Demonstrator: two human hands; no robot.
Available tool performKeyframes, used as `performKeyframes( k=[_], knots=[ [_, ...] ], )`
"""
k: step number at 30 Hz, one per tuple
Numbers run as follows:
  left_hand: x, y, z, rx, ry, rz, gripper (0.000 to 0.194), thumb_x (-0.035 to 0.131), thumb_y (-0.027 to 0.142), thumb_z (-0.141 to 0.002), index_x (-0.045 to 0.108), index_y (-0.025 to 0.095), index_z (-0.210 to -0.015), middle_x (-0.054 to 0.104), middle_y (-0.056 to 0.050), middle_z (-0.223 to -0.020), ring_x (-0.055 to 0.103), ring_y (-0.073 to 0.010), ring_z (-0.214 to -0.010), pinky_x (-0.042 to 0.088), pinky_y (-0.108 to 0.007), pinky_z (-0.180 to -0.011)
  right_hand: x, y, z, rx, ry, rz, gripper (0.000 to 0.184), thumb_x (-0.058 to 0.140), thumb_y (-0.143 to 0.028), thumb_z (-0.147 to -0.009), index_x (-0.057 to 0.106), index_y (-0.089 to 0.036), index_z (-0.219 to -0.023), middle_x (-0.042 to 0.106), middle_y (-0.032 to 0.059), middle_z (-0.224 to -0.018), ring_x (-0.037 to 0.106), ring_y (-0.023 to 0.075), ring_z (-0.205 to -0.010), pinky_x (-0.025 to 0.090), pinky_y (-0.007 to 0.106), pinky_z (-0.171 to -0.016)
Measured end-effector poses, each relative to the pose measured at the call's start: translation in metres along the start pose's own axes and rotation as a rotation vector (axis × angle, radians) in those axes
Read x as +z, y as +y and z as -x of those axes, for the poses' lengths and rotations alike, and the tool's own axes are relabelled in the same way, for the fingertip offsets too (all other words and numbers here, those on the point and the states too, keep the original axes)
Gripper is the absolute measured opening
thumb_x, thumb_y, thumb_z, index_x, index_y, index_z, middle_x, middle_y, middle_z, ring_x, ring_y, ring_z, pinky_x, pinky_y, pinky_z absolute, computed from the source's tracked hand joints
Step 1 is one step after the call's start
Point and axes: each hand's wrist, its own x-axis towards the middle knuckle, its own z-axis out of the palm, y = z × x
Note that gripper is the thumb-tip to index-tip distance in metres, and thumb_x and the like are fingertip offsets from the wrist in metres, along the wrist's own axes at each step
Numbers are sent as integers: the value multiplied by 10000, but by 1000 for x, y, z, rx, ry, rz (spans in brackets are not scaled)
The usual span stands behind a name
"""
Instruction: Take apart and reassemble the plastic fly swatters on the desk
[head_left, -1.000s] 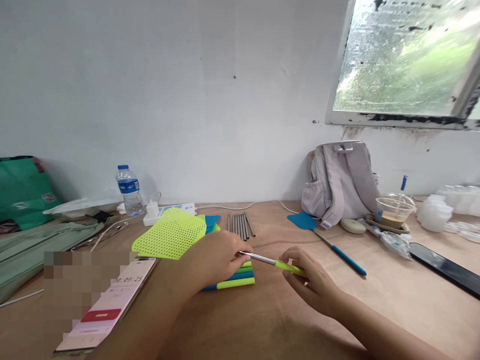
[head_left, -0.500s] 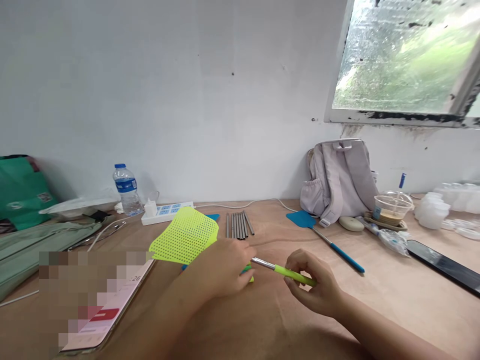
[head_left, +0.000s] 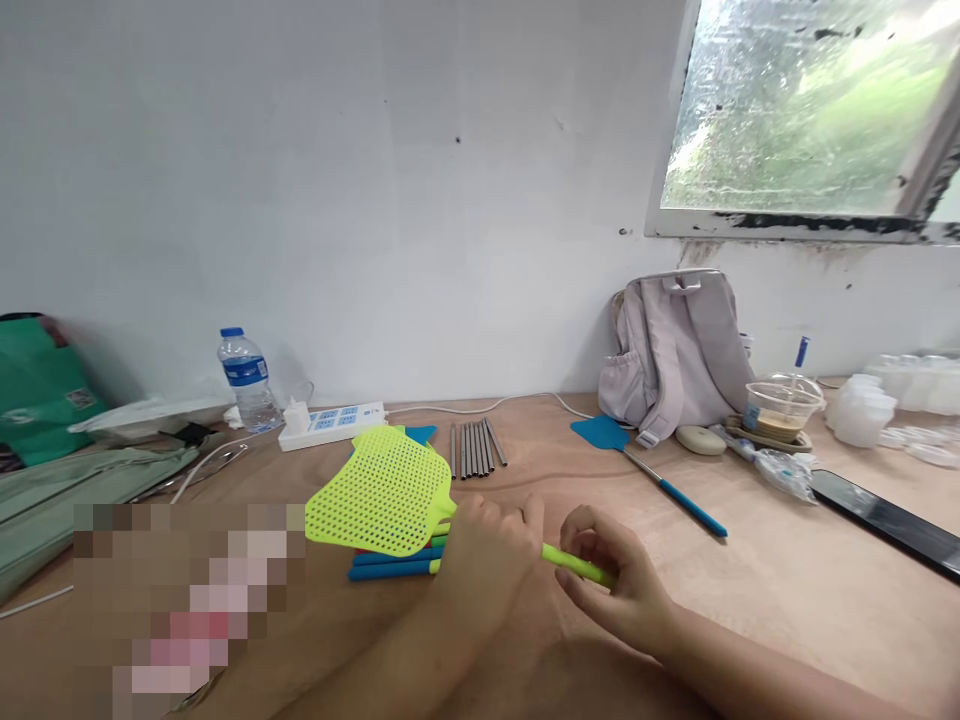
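Note:
A yellow-green fly swatter [head_left: 386, 490] lies across both hands, its perforated head to the left. My left hand [head_left: 487, 555] is closed round its shaft near the neck and hides the metal part. Around the yellow-green handle [head_left: 581, 565] the fingers of my right hand [head_left: 619, 580] are curled. Beneath the swatter head, several blue and green handles [head_left: 394, 570] lie side by side, partly covered by my left hand. Several thin metal tubes [head_left: 472, 448] lie beyond my hands. To the right rests a blue fly swatter [head_left: 600, 432] with its metal shaft extended.
A power strip [head_left: 337, 422] and a water bottle [head_left: 247, 380] stand at the back left. A backpack [head_left: 679, 350] leans on the wall, with a drink cup [head_left: 781, 405] beside it. A black phone [head_left: 885, 525] and white bottles [head_left: 862, 410] are at the right.
My left hand has slid right along the shaft towards my right hand, covering the metal part. The swatter head has shifted right, and its neck now shows.

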Motion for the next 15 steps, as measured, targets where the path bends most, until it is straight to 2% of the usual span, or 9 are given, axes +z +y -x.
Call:
performKeyframes(
  k=[3, 6, 9, 15],
  knots=[
    [2, 4, 2, -44, 66, 23, 161, 418, 6, -751, 502, 143, -755, 577, -47, -536, 573, -199, -519, 358, -296, -520, 6, -4, 2, 13, -40, -50, 148, 552, -226, -747, 411, -196, -783, 433, -45, -571, 411, 67, -460, 305, 183, -397],
    [6, 7, 4, -82, 98, 34, 129, 443, 55, -770, 513, 152, -818, 574, -31, -518, 560, -171, -512, 349, -280, -528, 6, -5, 1, -3, -6, -43, 150, 558, -240, -744, 421, -193, -784, 425, -46, -568, 401, 65, -457, 298, 182, -397],
    [10, 9, 4, -111, 70, 32, 143, 460, 72, -768, 523, 155, -867, 584, -33, -520, 565, -172, -524, 344, -278, -534, 2, -5, -2, -19, 31, -37, 163, 575, -236, -727, 426, -195, -779, 414, -50, -564, 394, 67, -451, 292, 184, -392],
    [11, 15, 2, -140, 51, 54, 147, 435, 64, -782, 533, 146, -856, 597, -51, -538, 575, -185, -531, 342, -284, -526, -1, -5, -4, -1, -4, -83, 182, 594, -202, -704, 421, -198, -760, 424, -42, -599, 407, 71, -476, 294, 191, -408]
  ],
)
